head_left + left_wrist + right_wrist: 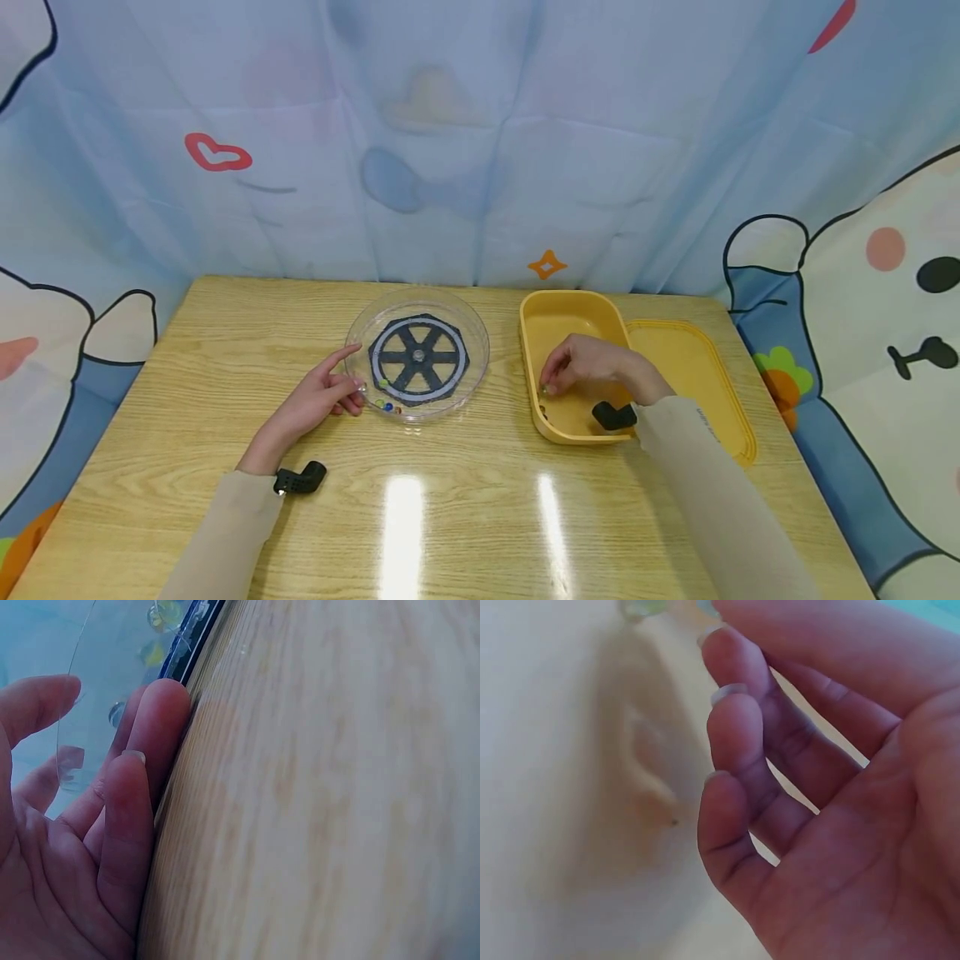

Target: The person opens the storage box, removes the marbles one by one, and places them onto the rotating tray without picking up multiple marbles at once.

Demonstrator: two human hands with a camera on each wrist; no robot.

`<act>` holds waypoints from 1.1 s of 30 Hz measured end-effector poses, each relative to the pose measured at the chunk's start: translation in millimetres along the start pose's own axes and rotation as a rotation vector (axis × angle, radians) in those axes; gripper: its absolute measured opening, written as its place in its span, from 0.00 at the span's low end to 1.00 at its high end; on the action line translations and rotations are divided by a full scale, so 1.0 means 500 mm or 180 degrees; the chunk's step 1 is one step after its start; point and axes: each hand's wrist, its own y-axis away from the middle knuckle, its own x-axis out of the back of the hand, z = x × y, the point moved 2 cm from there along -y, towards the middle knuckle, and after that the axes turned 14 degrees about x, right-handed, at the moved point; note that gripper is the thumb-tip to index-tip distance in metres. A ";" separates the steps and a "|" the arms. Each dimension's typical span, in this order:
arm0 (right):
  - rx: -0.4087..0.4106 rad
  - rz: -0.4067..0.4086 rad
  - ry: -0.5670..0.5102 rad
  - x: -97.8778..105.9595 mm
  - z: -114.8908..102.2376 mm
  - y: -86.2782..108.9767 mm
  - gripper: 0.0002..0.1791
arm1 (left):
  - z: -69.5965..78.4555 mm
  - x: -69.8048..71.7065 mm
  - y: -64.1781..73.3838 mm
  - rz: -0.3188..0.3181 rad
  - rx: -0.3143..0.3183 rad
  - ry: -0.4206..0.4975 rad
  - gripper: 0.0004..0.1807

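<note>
Left hand (321, 402), fingers loose, touches left rim of clear dish (477, 357); marbles (387, 407) near-left inside. Narrow gap to yellow box (572, 315), broad tabletop (480, 508) nearer. Right hand (588, 367) in box; grip: cannot tell. Right wrist view alone shows palm.

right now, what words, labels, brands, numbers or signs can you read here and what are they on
No text can be quoted.
Small dark lettering where the right sleeve meets the yellow lid: too small to read, and I cannot tell which bears it.
Clear dish and yellow box: no readable text.
</note>
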 end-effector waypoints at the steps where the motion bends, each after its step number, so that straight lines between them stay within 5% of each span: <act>1: 0.0007 0.0029 -0.0023 0.002 -0.004 0.001 0.07 | 0.000 0.000 0.000 0.0002 0.0000 -0.0003 0.35; 12: 0.0379 0.0256 -0.0273 0.021 -0.053 0.016 0.08 | 0.002 -0.001 0.002 0.0039 0.0041 -0.0031 0.34; 18: 0.0499 0.0350 -0.0123 0.021 -0.085 0.013 0.08 | 0.004 -0.001 0.003 0.0029 0.0024 -0.0020 0.34; 33: 0.0771 0.0782 -0.0220 -0.035 -0.139 -0.060 0.08 | 0.007 -0.003 0.006 0.0013 0.0014 -0.0018 0.34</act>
